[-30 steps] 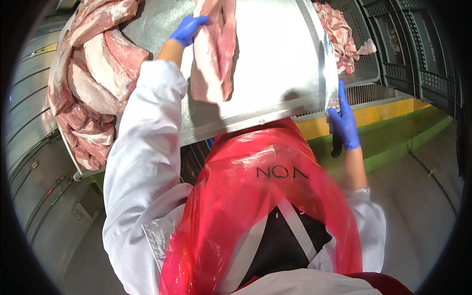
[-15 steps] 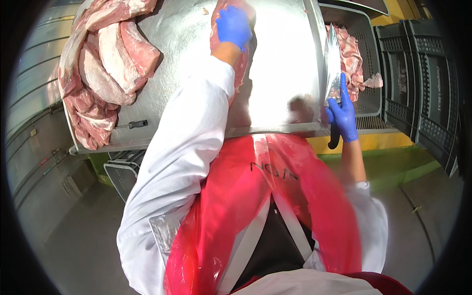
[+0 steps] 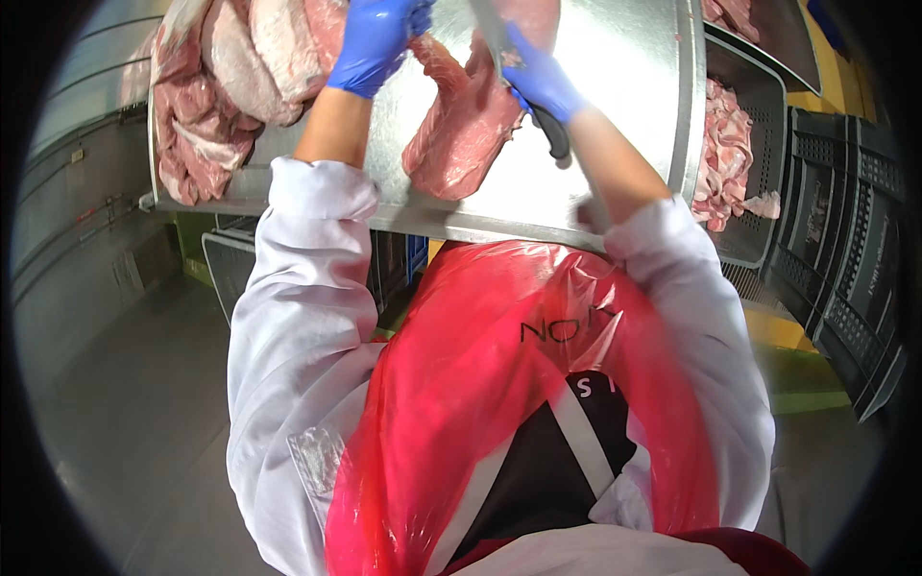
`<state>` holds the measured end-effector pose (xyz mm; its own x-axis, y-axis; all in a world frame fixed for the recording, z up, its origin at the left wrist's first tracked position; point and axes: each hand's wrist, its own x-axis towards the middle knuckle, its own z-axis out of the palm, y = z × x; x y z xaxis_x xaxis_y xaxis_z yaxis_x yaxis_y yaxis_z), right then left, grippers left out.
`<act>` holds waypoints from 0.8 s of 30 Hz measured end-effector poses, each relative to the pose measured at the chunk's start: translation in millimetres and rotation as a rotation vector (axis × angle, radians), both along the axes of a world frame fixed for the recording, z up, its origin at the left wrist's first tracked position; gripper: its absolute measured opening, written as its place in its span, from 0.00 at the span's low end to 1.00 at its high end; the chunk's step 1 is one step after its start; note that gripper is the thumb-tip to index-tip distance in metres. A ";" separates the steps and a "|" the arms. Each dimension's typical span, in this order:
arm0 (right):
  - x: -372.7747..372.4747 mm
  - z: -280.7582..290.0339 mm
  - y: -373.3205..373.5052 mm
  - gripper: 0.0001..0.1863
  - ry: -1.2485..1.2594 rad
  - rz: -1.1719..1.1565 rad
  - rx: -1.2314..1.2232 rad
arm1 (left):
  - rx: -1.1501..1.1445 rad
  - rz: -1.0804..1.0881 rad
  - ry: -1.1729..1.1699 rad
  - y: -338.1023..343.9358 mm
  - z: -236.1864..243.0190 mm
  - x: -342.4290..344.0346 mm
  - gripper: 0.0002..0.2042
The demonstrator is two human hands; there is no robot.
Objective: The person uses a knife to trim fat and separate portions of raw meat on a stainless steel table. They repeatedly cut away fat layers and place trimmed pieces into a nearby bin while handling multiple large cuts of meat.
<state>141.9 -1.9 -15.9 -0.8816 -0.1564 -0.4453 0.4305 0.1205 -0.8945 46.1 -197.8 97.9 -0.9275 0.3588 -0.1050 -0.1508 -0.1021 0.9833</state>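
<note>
On the steel table lies a long piece of pale pink raw meat (image 3: 459,144), its near end toward me and its far part running up to the top edge of the picture. My left hand (image 3: 373,43), in a blue glove, is closed on a narrow flap at the meat's left side; its fingertips partly reach the picture's edge. In my blue-gloved right hand (image 3: 545,79) is a knife (image 3: 490,27) with a dark handle, held over the meat. The blade slants up and left between my hands, lying against or just above the surface; I cannot tell which.
Several large meat cuts (image 3: 245,62) are heaped on the table's left side. Beyond the right rim (image 3: 684,106) stands a grey crate (image 3: 768,144) with meat trimmings (image 3: 725,154). Black crates (image 3: 836,211) are farther right. Below the table's left side is another crate (image 3: 229,269).
My right hand has brought the knife from above the trimmings crate leftward to the meat. My left hand has gone from lying on the meat to gripping its flap. The view has shifted.
</note>
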 end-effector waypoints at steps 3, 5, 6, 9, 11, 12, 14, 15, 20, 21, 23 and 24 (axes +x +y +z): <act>-13.8 -13.2 -31.0 0.43 -0.035 0.122 0.081 | 0.076 -0.004 -0.024 11.2 6.3 8.8 0.03; 18.1 1.5 -33.0 0.42 -0.076 0.292 0.051 | -0.133 0.051 0.082 20.2 0.7 5.0 0.02; 45.0 18.7 -29.8 0.42 -0.099 0.384 0.044 | -0.078 0.032 0.105 20.2 4.0 6.8 0.02; 100.2 18.5 -30.6 0.41 -0.195 0.412 0.009 | 0.023 -0.049 0.179 27.8 30.7 14.9 0.03; 76.9 0.5 -64.7 0.41 -0.198 0.331 0.074 | 0.015 -0.097 0.213 28.8 55.8 30.0 0.02; 68.6 -8.4 -76.7 0.42 -0.196 0.281 0.108 | -0.004 -0.107 0.261 26.9 61.4 30.6 0.02; 82.0 -19.6 -80.4 0.41 -0.255 0.384 0.110 | -0.048 -0.117 0.350 21.2 68.8 32.0 0.03; 100.2 -2.4 -78.4 0.41 -0.245 0.423 0.101 | 0.009 -0.122 0.312 10.3 75.5 30.8 0.03; 147.8 -5.0 -89.3 0.40 0.049 0.474 0.194 | 0.199 -0.120 0.200 -33.0 142.3 61.8 0.03; 120.9 -3.8 -114.8 0.41 0.030 0.440 0.225 | 0.227 -0.147 0.204 -34.8 152.9 69.1 0.03; 109.9 7.9 -131.8 0.40 0.001 0.446 0.252 | 0.178 -0.031 0.309 -49.0 175.6 75.1 0.03; 115.6 16.9 -135.6 0.40 -0.004 0.471 0.246 | 0.148 0.026 0.365 -62.0 185.0 77.5 0.03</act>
